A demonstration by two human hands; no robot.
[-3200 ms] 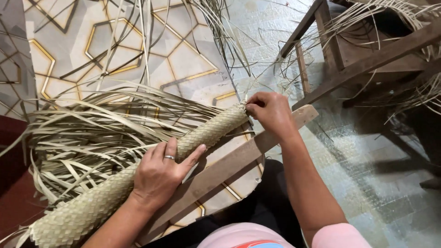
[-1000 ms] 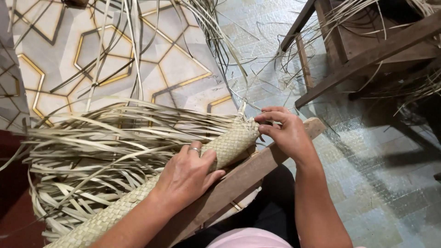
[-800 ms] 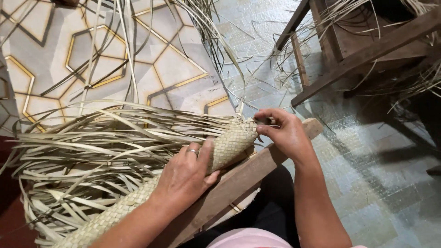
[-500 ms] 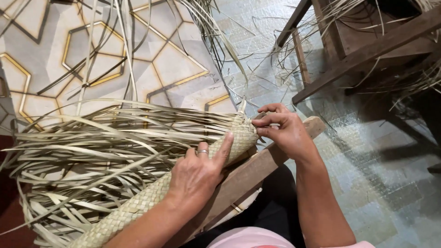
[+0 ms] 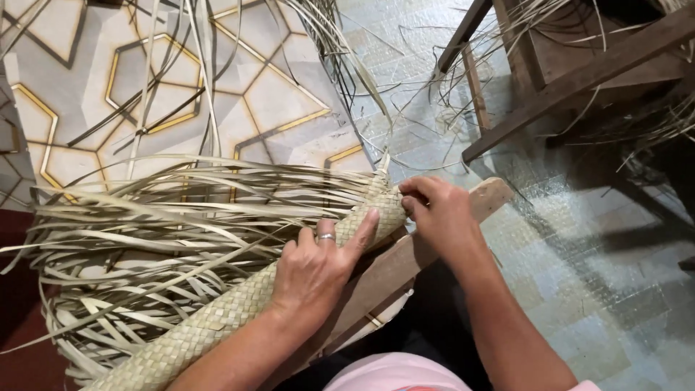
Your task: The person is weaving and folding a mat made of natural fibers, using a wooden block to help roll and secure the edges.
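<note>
A long woven roll of pale palm-leaf strips (image 5: pixel 217 318) lies slanted across a wooden plank (image 5: pixel 405 253) on my lap. Many loose unwoven strips (image 5: pixel 145 224) fan out from it to the left. My left hand (image 5: pixel 318 268), with a ring on one finger, lies flat on the roll with its fingers pressed along the weave. My right hand (image 5: pixel 434 210) pinches the roll's far end, fingertips closed on the weave's edge near an upright strip (image 5: pixel 381 170).
The floor under the strips has pale tiles with gold hexagon lines (image 5: pixel 275 94). A dark wooden frame (image 5: pixel 572 65) draped with more dry strips stands at the upper right. Greenish tiled floor (image 5: pixel 579 253) lies to the right.
Both hands have worked toward the roll's far end. The left hand slid up the roll and stretched its fingers along it. The right hand stays pinched at the end.
</note>
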